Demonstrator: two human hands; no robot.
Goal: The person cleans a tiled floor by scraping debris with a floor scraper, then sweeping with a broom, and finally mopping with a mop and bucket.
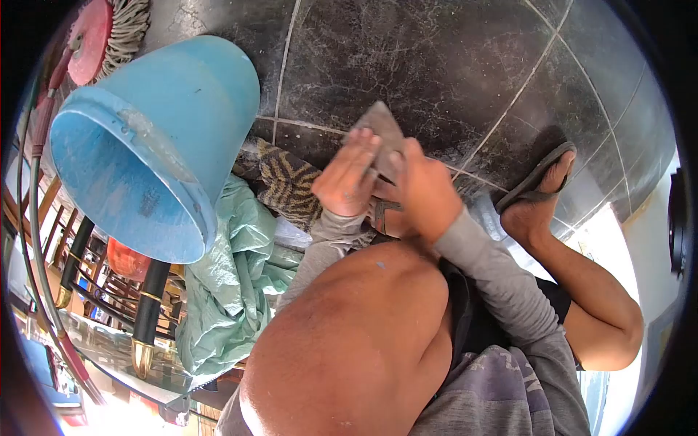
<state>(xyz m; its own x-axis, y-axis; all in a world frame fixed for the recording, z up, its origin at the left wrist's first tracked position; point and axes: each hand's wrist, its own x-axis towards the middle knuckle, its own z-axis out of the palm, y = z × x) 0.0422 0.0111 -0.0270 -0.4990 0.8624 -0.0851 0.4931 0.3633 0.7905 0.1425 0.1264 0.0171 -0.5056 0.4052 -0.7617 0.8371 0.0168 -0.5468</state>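
Observation:
A grey trowel (pixel 383 125) with a flat pointed blade is held over the floor in front of my knee. My right hand (pixel 429 190) is closed around its near end, thumb pressed on the blade; the handle is hidden by the fingers. My left hand (pixel 345 173) lies along the blade's left side with its fingers stretched out flat on it. Below the hands, part of my sandalled foot (pixel 392 219) shows between the wrists. A brown and black patterned cloth (pixel 287 182) lies on the floor beside my left hand.
A large light-blue bucket (pixel 156 138) stands at the left, near a crumpled green plastic sheet (pixel 236 269). Behind it are a mop (pixel 123 36) and black furniture legs with gold tips (pixel 150 309). Dark tiles (pixel 407 58) cover the floor; my other sandalled foot (pixel 542 182) rests at the right.

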